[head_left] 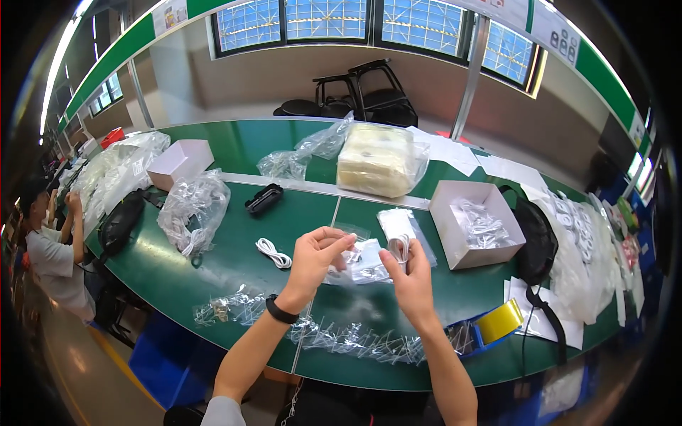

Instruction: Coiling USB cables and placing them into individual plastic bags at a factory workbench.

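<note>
My right hand [412, 284] is closed around a coiled white cable [399, 247], its loop standing up between thumb and fingers. To the left of it, my left hand [310, 264] has thumb and forefinger drawn together in a pinch; what lies between them, if anything, is too small to make out. Beneath and between both hands are clear plastic bags with white contents [367, 259]. A stack of white pieces in clear bags [395, 221] lies just beyond the right hand. Another coiled white cable [273, 253] rests on the green table left of my left hand.
A white box [469, 259] at right holds several white cables. Clear strips [355, 342] are strewn along the near edge beside a yellow tape roll [499, 323]. A wrapped pale stack [376, 160], a black case [263, 200] and a bag [193, 213] lie beyond. Another person [57, 248] works far left.
</note>
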Demonstrator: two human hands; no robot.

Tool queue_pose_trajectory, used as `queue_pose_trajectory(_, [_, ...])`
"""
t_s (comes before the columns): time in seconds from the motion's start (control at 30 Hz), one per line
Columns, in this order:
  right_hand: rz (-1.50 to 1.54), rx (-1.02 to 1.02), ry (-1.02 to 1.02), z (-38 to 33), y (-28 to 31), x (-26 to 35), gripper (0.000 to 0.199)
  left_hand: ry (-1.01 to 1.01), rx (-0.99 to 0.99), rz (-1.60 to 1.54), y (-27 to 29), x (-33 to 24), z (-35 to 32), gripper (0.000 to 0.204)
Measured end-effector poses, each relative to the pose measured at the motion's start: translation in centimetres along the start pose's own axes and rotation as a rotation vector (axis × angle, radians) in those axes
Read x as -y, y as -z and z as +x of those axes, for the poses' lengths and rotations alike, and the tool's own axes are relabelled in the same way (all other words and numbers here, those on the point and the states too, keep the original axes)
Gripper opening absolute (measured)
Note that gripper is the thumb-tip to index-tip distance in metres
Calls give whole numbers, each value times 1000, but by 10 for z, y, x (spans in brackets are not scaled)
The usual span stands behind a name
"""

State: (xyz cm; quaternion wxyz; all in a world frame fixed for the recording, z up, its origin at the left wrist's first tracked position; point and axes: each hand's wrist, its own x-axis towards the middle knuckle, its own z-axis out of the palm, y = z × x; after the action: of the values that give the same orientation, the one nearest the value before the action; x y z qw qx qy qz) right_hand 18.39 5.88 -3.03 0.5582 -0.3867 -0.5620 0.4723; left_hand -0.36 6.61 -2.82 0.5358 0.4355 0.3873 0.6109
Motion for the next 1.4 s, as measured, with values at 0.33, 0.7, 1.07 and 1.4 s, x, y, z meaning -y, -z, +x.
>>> queue_pose_trajectory(0.33, [123, -40, -70, 0, 11, 13, 17, -39, 127, 282, -14, -6, -15, 19])
queue_pose_trajectory(0.7, [-115, 100, 1, -5, 6, 8, 14, -111, 88, 342, -14, 3, -14, 26])
queue_pose_trajectory(1.07, [-355, -144, 79, 8, 13, -19, 30, -133, -65, 356, 15, 9, 8, 21])
queue_pose_trajectory(1.4, [-26, -69, 20, 8, 18, -4, 12, -70, 140, 334, 10, 4, 4, 27])
